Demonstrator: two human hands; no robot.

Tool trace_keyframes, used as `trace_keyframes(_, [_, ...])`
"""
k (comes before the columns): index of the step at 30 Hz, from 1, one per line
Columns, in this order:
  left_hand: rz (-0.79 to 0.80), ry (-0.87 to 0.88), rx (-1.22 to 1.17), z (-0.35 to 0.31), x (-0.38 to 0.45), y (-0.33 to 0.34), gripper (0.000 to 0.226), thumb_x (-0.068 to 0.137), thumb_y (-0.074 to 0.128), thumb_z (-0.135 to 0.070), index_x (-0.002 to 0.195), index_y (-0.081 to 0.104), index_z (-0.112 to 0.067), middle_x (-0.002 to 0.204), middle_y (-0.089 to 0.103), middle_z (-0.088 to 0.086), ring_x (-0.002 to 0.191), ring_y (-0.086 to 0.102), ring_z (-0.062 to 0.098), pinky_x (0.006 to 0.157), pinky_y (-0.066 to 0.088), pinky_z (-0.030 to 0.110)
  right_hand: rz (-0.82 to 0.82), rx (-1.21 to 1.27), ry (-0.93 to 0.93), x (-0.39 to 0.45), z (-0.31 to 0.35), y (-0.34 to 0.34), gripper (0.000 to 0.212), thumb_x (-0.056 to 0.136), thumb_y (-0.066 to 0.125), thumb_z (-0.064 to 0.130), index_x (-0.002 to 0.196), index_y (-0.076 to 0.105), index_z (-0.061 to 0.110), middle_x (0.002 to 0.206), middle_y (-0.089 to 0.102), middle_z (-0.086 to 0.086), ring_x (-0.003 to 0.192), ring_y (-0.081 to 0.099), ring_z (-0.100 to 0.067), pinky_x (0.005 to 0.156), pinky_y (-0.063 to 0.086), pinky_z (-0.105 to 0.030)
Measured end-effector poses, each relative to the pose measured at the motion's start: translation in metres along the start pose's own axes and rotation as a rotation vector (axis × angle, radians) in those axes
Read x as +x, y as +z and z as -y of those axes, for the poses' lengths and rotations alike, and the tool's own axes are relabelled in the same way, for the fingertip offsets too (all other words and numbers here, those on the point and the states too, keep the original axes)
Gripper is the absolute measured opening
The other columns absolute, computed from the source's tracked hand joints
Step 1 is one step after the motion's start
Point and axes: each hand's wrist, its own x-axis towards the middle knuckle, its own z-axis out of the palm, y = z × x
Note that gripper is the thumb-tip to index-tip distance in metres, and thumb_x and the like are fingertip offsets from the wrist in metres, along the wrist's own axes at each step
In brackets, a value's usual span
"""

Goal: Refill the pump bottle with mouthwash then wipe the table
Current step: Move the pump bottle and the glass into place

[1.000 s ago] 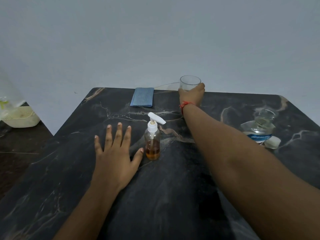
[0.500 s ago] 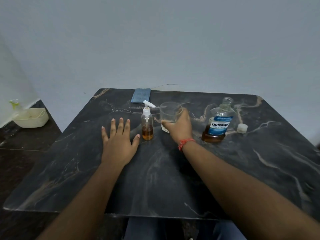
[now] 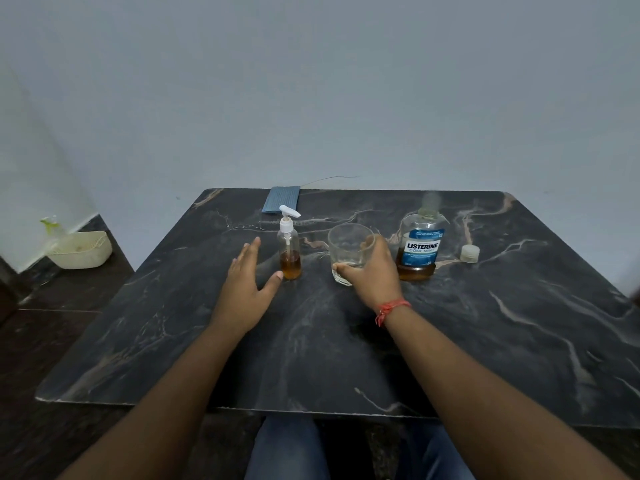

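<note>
A small clear pump bottle (image 3: 290,249) with a white pump and a little amber liquid stands upright on the dark marble table (image 3: 485,341). My left hand (image 3: 246,285) is raised just left of it, fingers straight, thumb tip near the bottle's base. My right hand (image 3: 372,273) grips an empty clear glass (image 3: 348,249) that stands on the table right of the pump bottle. An uncapped Listerine mouthwash bottle (image 3: 420,245) with amber liquid low inside stands right of the glass. Its white cap (image 3: 470,253) lies further right. A folded blue cloth (image 3: 281,199) lies at the table's far edge.
The table backs onto a plain grey wall. A cream plastic basket (image 3: 81,251) with a spray bottle (image 3: 52,226) behind it sits on the dark floor at left. My jeans-clad legs (image 3: 287,448) show under the table's near edge.
My right hand has carried the glass from the far edge to a spot between the pump bottle and the mouthwash. My left hand has lifted off the table. The view has pulled back.
</note>
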Motion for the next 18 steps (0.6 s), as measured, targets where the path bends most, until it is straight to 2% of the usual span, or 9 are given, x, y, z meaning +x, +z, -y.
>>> trace_keyframes(2, [-0.068,0.04,-0.128,-0.012,0.004,-0.001,0.085,0.095,0.068,-0.037,0.16,0.014,-0.032,0.163,0.031,-0.011,0.149,0.025,0.01,0.117,0.026,0.034,0.003,-0.017,-0.016,0.001,-0.001,-0.001,0.072,0.065,0.087,0.034,0.122,0.046,0.017,0.12,0.054,0.002,0.106,0.053,-0.012,0.084,0.042,-0.019])
trace_keyframes(5, [-0.085,0.1,-0.229,-0.035,0.02,-0.002,0.097,0.092,0.074,-0.022,0.161,0.007,-0.034,0.157,0.033,-0.016,0.139,0.027,0.003,0.103,0.026,0.005,0.02,-0.044,-0.04,0.002,-0.003,-0.003,0.071,0.065,0.088,0.036,0.119,0.046,0.017,0.117,0.055,0.002,0.103,0.054,-0.011,0.082,0.042,-0.02])
trace_keyframes(6, [-0.07,0.124,-0.235,-0.041,0.026,-0.003,0.1,0.091,0.074,-0.019,0.16,0.004,-0.036,0.158,0.031,-0.013,0.139,0.027,0.004,0.103,0.027,0.006,0.031,-0.053,-0.047,0.003,-0.003,-0.004,0.07,0.065,0.087,0.036,0.119,0.047,0.017,0.116,0.055,0.003,0.103,0.055,-0.012,0.081,0.042,-0.02])
trace_keyframes(8, [-0.034,0.176,-0.169,-0.049,0.039,-0.005,0.101,0.093,0.072,-0.019,0.159,0.0,-0.041,0.163,0.029,-0.002,0.142,0.03,0.009,0.109,0.031,0.024,0.054,-0.061,-0.061,0.004,-0.004,-0.007,0.069,0.065,0.087,0.036,0.118,0.047,0.017,0.115,0.056,0.003,0.103,0.056,-0.012,0.081,0.044,-0.02])
trace_keyframes(10, [0.011,0.192,-0.103,-0.053,0.048,-0.005,0.098,0.095,0.069,-0.018,0.158,-0.001,-0.047,0.162,0.033,0.003,0.14,0.039,0.016,0.108,0.037,0.034,0.072,-0.069,-0.074,0.005,-0.004,-0.01,0.068,0.065,0.087,0.035,0.117,0.047,0.017,0.114,0.056,0.004,0.102,0.055,-0.011,0.08,0.044,-0.02])
trace_keyframes(14, [0.028,0.198,-0.095,-0.051,0.053,-0.001,0.086,0.096,0.066,-0.012,0.15,0.018,-0.057,0.134,0.061,-0.001,0.109,0.062,0.018,0.096,0.054,0.039,0.104,-0.088,-0.092,0.007,-0.005,-0.014,0.067,0.066,0.087,0.035,0.116,0.046,0.018,0.108,0.051,0.009,0.099,0.054,-0.009,0.075,0.04,-0.015])
trace_keyframes(16, [0.002,0.195,-0.113,-0.05,0.052,0.002,0.081,0.093,0.07,-0.013,0.143,0.026,-0.059,0.125,0.064,-0.005,0.102,0.066,0.018,0.092,0.058,0.042,0.115,-0.093,-0.1,0.007,-0.004,-0.015,0.068,0.066,0.087,0.035,0.117,0.046,0.018,0.109,0.052,0.009,0.098,0.053,-0.008,0.071,0.038,-0.009])
trace_keyframes(18, [-0.044,0.2,-0.099,-0.049,0.051,0.004,0.08,0.091,0.074,-0.017,0.141,0.027,-0.059,0.119,0.065,-0.007,0.094,0.065,0.01,0.086,0.058,0.037,0.121,-0.094,-0.105,0.007,-0.004,-0.015,0.069,0.067,0.087,0.035,0.119,0.046,0.017,0.113,0.054,0.005,0.099,0.052,-0.008,0.075,0.039,-0.011])
